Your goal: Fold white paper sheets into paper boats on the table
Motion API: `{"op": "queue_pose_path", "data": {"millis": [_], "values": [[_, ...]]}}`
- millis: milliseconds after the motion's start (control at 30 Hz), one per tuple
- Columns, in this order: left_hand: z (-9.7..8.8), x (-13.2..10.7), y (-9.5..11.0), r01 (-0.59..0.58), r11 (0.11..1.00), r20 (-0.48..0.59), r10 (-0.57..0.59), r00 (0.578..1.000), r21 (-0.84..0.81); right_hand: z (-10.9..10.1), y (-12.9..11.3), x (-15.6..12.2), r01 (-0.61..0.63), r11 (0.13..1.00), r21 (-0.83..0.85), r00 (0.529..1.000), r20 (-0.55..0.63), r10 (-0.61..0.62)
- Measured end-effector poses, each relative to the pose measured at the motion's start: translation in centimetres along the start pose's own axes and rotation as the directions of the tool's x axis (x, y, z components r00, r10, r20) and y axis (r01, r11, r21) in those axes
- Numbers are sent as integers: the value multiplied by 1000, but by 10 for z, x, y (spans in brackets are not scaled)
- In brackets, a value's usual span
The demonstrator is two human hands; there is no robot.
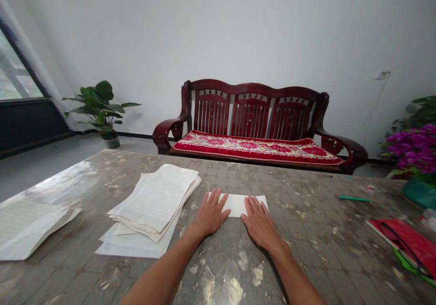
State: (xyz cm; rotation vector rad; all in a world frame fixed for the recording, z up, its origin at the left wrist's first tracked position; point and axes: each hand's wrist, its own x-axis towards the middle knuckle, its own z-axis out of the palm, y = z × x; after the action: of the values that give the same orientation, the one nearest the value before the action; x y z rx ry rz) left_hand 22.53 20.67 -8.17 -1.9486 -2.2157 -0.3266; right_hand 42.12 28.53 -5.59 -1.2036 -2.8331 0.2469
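White folded paper (240, 205), light and limp, sits under the flat, open left hand (210, 213) and right hand (259, 221), ungripped; lift by its far edge.

You're in a home, most likely a sitting room. Against the bare wall stands a dark red wooden settee (252, 112) with a slatted back and a red floral seat cushion (255, 148), furniture that belongs in a living room, not an office or shop. A leafy potted plant (97, 105) stands on the floor to its left, and purple flowers (413, 148) sit at the right edge (cut off and slightly blurred, so you can't tell whether they're real). There's a window (15, 66) with a sheer curtain (34, 59), a wall socket (382, 74), and your worktop (306, 232), probably a household table under a glossy cover.
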Motion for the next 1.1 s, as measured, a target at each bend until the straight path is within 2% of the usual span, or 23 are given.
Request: {"op": "queue_pose_path", "data": {"millis": [267, 467, 533, 600, 667, 733, 833, 1000, 1100], "values": [[-3, -3, -32, 84, 993, -35, -81, 996, 89, -3, 28, -3, -140, 989, -52, 990, 20, 141], [-7, 1, -40, 249, 967, -135, -239, 961, 56, 0, 38, -4, -194, 977, -84, 981, -44, 191], [-9, 0, -35, 199, 980, -187, -193, 963, 14, 0, 36, -3, -212, 972, -100, 976, -79, 205], [-11, -2, -23, 47, 998, -220, -54, 974, -36, -2, 31, -3, -226, 967, -113, 970, -122, 212], [-11, -4, -7, -134, 987, -212, 113, 971, -88, -6, 26, -3, -234, 965, -117, 962, -171, 212], [-10, -6, 7, -215, 968, -172, 192, 966, -127, -12, 23, -4, -227, 967, -115, 955, -219, 198], [-10, -2, 15, -165, 977, -84, 155, 984, -136, -19, 21, -9, -205, 972, -113, 945, -280, 167], [-8, 9, -1, -27, 988, -3, 27, 1000, -153, -21, 22, -15, -92, 996, -14, 947, -309, 83], [-10, 10, -6, -88, 973, 5, 91, 996, -213, -19, 20, -16, 19, 999, 44, 952, -307, -5]]}}
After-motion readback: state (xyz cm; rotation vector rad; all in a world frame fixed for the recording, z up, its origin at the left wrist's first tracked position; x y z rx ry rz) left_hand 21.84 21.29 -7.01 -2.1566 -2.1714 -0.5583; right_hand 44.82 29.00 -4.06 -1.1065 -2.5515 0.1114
